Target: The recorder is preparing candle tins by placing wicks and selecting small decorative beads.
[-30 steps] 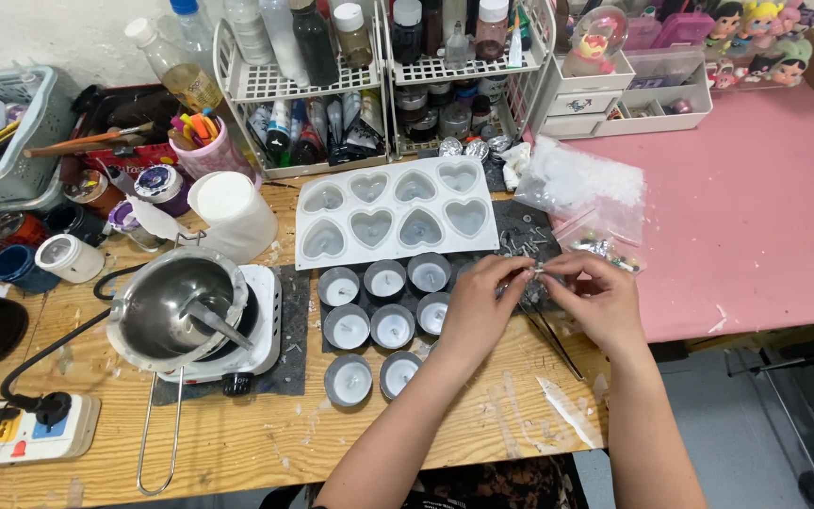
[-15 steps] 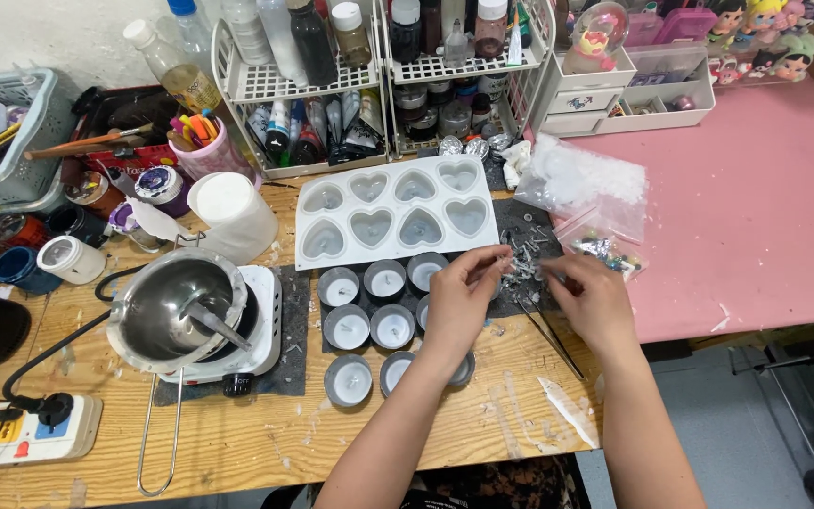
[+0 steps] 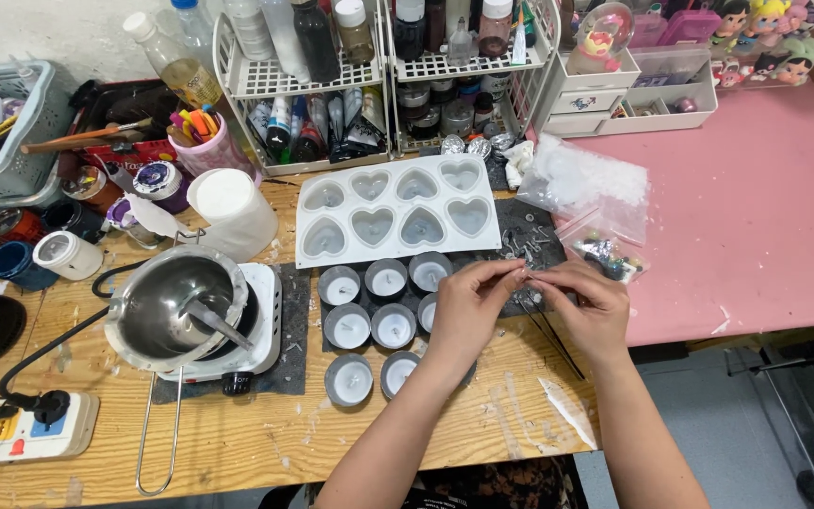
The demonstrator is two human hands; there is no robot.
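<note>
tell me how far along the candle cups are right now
Done, by the look of it: the small metal cups on the wooden table hold pale wax with a wick showing. In hand: the left hand and right hand meet over a small thin piece, too small to identify. Left: the heart mould looks unfilled, and the melting pot looks almost empty.

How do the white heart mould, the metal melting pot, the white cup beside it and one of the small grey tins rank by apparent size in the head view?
1. White heart mould, widest.
2. Metal melting pot; nearer the camera, so its gap to the mould is unsure.
3. White cup.
4. Small grey tin, by the left hand.
</note>
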